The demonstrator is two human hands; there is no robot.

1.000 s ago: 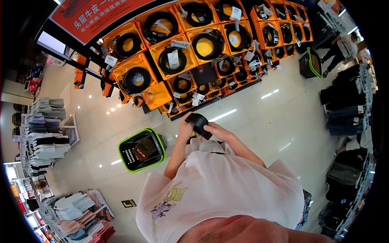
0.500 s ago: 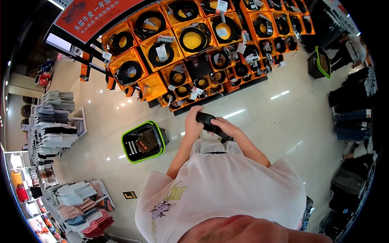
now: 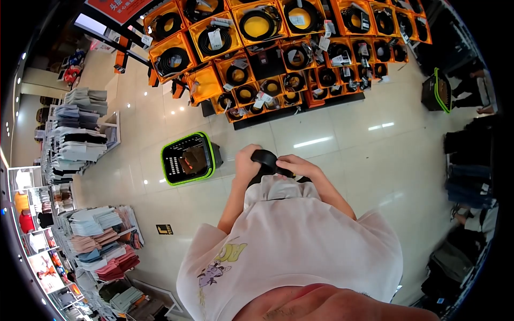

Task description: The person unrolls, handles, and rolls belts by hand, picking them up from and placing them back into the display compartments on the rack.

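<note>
The black belt is held up in front of the person's body, between the left hand and the right hand. It curves over in a bend, and part of it hangs down beside the left hand. The left hand is partly closed around the belt's left side, with the fingers curled. The right hand is also partly closed and grips the belt farther along; its lower fingers are hard to make out. The two hands are near each other but apart.

Just below the hands is the front of the light shirt, with a printed figure on one side. To the left, on the shiny tiled floor, stands a black basket with a green rim, and a dark brown item lies inside it.

Beyond the hands, well apart from them, stands a display of orange compartments, many holding coiled dark belts with white tags. A red sign is above its left end. Farther right, a second basket stands on the floor near another person. Folded and hanging clothes line the left side, and dark garments hang on the right.
</note>
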